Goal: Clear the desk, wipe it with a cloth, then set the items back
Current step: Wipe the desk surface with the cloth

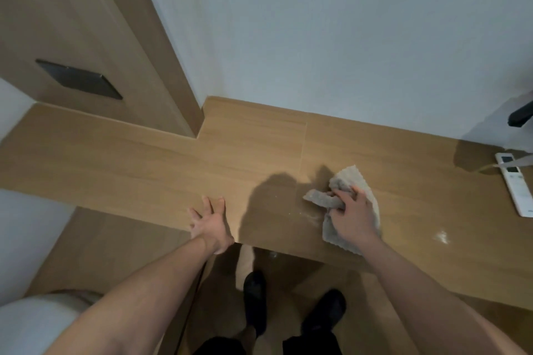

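Your right hand (350, 217) is pressing the grey cloth (346, 181) onto the wooden desk (144, 164), fingers curled and bunching a fold of it; the cloth is looking crumpled, nubbly, one twisted corner sticking out left; it is lying near the front edge, right of the desk's middle; your left hand (209, 225) is resting flat at the front edge, fingers spread, gripping nothing; a white remote (516, 184) is lying far right, its lower end cut off by the frame; a dark object (520, 118) above it is hard to make out.
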Tool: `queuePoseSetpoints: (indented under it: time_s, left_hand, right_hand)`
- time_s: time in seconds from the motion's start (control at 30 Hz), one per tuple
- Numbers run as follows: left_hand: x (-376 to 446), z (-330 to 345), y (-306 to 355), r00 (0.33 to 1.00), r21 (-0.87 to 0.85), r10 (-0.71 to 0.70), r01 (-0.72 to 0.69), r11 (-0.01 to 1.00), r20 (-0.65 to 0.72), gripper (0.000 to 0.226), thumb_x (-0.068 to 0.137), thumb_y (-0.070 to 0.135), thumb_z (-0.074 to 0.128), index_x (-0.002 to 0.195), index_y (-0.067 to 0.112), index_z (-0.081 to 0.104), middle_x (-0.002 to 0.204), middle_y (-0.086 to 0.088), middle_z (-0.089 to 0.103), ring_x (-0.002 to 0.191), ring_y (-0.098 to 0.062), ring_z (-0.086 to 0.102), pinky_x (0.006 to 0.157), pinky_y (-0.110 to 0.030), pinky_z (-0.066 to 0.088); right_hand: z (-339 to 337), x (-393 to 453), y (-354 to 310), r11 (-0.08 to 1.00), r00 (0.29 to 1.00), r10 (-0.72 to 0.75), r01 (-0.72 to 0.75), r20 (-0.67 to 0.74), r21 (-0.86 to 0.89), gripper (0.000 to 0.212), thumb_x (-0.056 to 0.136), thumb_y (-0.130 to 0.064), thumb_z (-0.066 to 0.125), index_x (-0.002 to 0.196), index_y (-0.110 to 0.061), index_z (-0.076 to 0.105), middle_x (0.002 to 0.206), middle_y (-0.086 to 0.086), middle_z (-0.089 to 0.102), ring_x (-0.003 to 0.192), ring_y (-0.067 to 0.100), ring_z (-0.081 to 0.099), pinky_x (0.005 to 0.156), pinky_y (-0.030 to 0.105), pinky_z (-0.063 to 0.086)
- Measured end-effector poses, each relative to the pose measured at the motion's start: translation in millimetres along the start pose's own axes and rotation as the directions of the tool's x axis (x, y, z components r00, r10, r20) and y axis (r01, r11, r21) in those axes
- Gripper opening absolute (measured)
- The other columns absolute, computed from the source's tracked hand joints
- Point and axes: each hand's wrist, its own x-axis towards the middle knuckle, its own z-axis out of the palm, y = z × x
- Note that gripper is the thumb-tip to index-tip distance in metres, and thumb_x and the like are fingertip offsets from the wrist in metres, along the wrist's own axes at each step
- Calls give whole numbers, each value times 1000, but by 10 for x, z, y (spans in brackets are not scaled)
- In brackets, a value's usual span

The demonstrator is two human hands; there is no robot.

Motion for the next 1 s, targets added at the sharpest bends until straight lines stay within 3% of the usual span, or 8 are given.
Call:
queuePoseSetpoints:
  time_s: [0.07, 0.17, 0.33, 0.5, 0.6, 0.67, 0.8, 1.0]
  left_hand:
    - [-2, -8, -1, 1000, 9, -5, 4, 1000, 4, 122, 84, 35, 82, 163, 36, -11, 169, -6, -26, 153, -52, -10, 123, -61, 23]
    - [7, -2, 5, 1000, 9, -6, 6, 1000, 5, 123, 84, 37, 83, 163, 36, -11, 169, -6, -26, 153, -53, -10, 123, -61, 24]
    - [13, 13, -8, 1000, 11, 7, -7, 1000, -14, 121, 85, 36, 82, 163, 34, -9, 169, -8, -25, 153, -54, -9, 121, -62, 26]
    - [31, -1, -58, 999, -2, 52, -52, 999, 1, 115, 86, 38, 79, 163, 34, -6, 170, -9, -22, 152, -56, -7, 120, -65, 26]
    - [57, 3, -70, 998, -8, 60, -60, 998, -7, 116, 84, 37, 80, 162, 36, -5, 169, -8, -22, 152, -57, -6, 120, -66, 26]
    - [58, 19, -59, 999, -15, 53, -53, 999, -4, 115, 84, 34, 80, 162, 36, -4, 169, -8, -23, 152, -57, -7, 120, -65, 27]
    - [57, 32, -45, 999, 9, 51, -51, 999, -12, 114, 85, 28, 79, 162, 35, -5, 169, -9, -23, 151, -57, -6, 119, -66, 28]
    - [57, 26, -31, 999, 34, 42, -42, 999, -9, 116, 86, 27, 80, 163, 34, -7, 169, -10, -23, 151, -58, -6, 119, -66, 28]
  right_hand:
    - [184, 11, -108, 992, 987, 113, -118, 116, 34, 50, 101, -49, 44, 150, -39, 48, 168, 1, 15, 156, 31, 14, 128, 49, 15]
    - [504, -29, -262, 988, 986, 156, -155, 65, -15, 50, 104, -57, 34, 149, -41, 49, 167, 3, 20, 154, 34, 16, 125, 50, 16]
    - [779, -604, -194, 998, 988, 28, -36, -152, -51, 27, 99, -28, 63, 125, -29, 66, 143, 3, 47, 127, 30, 39, 106, 43, 43]
    - [485, -576, 15, 993, 984, -112, 106, -137, -49, 29, 96, -15, 63, 123, -26, 66, 133, 2, 53, 125, 28, 49, 105, 34, 43]
    - [-68, -341, 69, 956, 940, 92, 9, -328, 294, 52, 90, -18, 75, 139, -18, 57, 138, 7, 54, 129, 29, 52, 105, 33, 42]
    - [-375, -178, 134, 935, 894, 263, -144, -362, 323, 76, 83, -27, 83, 149, -18, 48, 146, 9, 52, 134, 29, 50, 111, 41, 42]
    - [-309, -112, 150, 895, 910, 398, -357, -117, 267, 50, 83, -40, 81, 128, -24, 67, 130, 12, 68, 122, 35, 61, 103, 44, 51]
    - [768, -635, -224, 972, 970, 230, -225, -77, 68, 45, 92, -35, 69, 133, -27, 53, 142, 10, 40, 130, 38, 45, 112, 46, 41]
